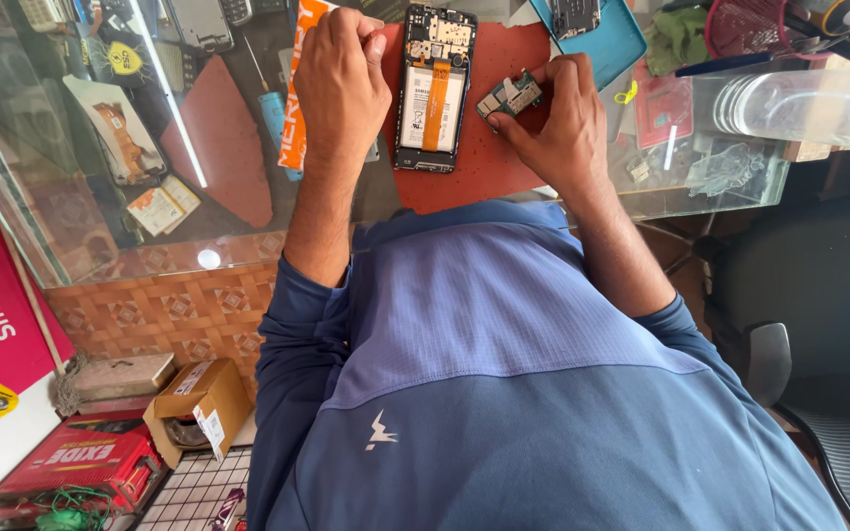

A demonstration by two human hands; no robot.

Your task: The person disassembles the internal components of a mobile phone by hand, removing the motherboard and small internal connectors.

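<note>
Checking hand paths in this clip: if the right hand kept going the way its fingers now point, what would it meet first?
The right hand holds a small circuit board, fingers aimed toward the opened phone on the red mat. Going straight on, the board would probably meet the phone's edge first; height above the mat is unclear.

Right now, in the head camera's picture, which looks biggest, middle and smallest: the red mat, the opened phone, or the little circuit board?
1. Red mat, largest.
2. Opened phone.
3. Little circuit board, smallest, held in the right hand.
All lie about equally far from the camera, so the order seems sure.
</note>
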